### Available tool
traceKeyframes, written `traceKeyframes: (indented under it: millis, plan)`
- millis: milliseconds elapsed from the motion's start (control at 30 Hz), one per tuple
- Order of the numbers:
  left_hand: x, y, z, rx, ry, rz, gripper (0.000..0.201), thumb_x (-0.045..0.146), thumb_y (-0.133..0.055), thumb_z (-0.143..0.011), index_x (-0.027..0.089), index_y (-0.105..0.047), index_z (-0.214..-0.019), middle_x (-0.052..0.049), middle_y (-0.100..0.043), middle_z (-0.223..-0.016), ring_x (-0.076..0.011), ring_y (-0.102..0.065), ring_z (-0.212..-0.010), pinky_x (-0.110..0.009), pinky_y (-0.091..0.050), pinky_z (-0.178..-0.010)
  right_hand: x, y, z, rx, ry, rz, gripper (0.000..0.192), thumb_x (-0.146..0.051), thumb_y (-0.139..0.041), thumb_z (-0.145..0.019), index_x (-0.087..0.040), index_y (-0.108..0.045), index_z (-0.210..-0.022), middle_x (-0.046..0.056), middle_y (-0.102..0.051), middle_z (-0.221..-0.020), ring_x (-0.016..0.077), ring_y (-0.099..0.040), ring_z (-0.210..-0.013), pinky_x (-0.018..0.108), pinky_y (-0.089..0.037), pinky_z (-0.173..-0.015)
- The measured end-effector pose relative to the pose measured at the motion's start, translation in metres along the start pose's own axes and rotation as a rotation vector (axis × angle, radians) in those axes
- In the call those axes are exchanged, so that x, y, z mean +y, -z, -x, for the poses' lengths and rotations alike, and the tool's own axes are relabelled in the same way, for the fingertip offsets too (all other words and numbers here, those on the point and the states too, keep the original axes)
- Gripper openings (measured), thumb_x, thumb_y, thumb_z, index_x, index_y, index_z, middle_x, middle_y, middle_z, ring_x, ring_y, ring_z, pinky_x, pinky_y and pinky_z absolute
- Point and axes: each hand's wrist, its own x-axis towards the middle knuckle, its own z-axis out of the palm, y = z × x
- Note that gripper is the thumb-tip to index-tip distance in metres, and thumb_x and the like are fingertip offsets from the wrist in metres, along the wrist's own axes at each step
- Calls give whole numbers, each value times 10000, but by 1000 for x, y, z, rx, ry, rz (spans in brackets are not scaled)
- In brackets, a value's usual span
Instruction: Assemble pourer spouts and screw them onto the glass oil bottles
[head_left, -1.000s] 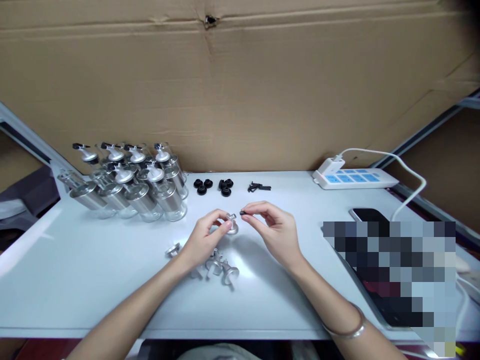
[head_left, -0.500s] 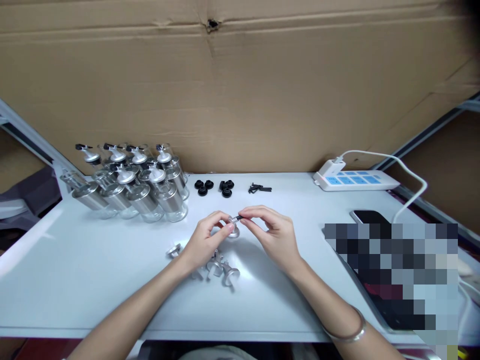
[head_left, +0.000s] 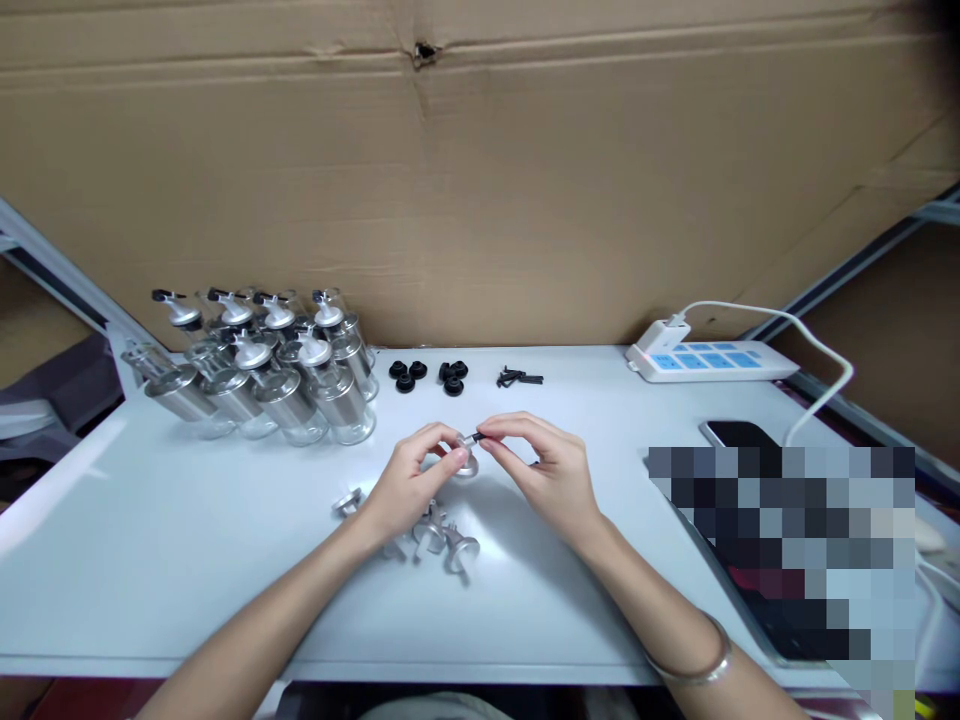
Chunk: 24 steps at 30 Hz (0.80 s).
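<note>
Brought together, the right hand [head_left: 544, 470] pinches a black pin [head_left: 475, 437] against the left hand [head_left: 409, 480]'s pinched silver cap [head_left: 465, 462].

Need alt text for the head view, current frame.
Two bare hands meet at the middle of a white table: the left hand holds a silver cap, and the right hand pinches a small black pin at it. Loose caps lie near the left wrist; capped bottles stand far left.
</note>
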Motion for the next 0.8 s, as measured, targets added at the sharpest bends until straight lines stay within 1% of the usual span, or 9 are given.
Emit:
traceKeyframes:
  millis: [167,433,700,800]
  plan:
    - [0,1,-1,0,-4,-23,198,357,-532,-884,176,-604,-849,-27,-606,-852,-162,-561,-816,-274,-435,-772,1,0,1,4,23,-3,134,-111,-646,-815,-217,-708,-867,39,-739,-820,171,-702,-753,294,-590,-694]
    - [-1,2,-1,3,-13,-41,207,363,-538,-880,174,-611,-836,-26,-618,-849,-162,-570,-810,-269,-444,-772,1,0,1,-4,14,1,137,-135,-629,-825,-239,-710,-863,42,-744,-823,188,-705,-761,325,-596,-694]
    - [1,2,-2,-2,-20,-43,187,338,-538,-884,174,-611,-829,-22,-611,-839,-155,-560,-811,-264,-432,-784,1,1,1,-5,29,-5,152,-104,-640,-811,-231,-713,-854,39,-743,-816,180,-704,-758,304,-590,-698]
    - [1,2,-2,-1,-13,-49,192,341,-537,-882,174,-611,-824,-23,-610,-847,-155,-556,-813,-257,-430,-763,1,1,0,-3,36,-11,145,-111,-641,-813,-230,-713,-853,41,-744,-813,182,-706,-762,306,-592,-696]
